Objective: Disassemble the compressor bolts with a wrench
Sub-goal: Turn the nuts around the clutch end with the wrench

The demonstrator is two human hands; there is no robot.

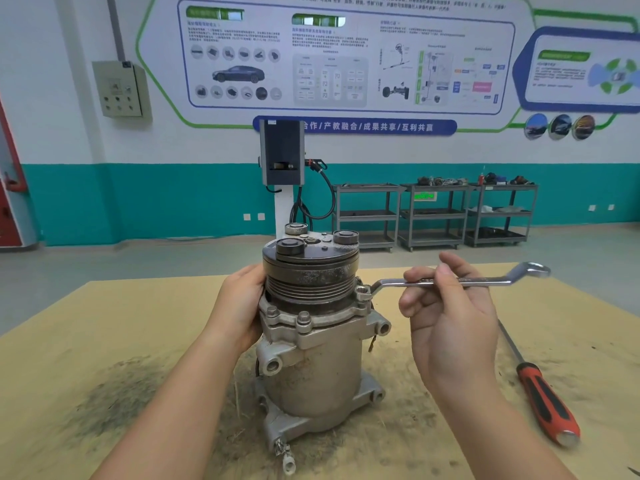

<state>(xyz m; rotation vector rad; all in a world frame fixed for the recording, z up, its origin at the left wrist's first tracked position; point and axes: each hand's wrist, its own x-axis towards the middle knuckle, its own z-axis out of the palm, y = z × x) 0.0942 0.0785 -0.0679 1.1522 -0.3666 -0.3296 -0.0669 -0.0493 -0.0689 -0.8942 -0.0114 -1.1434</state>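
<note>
While the left hand [239, 306] braces the compressor [311, 341] standing upright on the counter [104, 341], the right hand [450, 313] pinches the wrench [450, 281], its ring seated on a flange bolt [362, 291] on the compressor's right side, so loosening is underway and next calls for a steady swing.

One compressor [311, 341]; one wrench [457, 281]; one screwdriver [543, 396]; three carts [434, 213].
</note>
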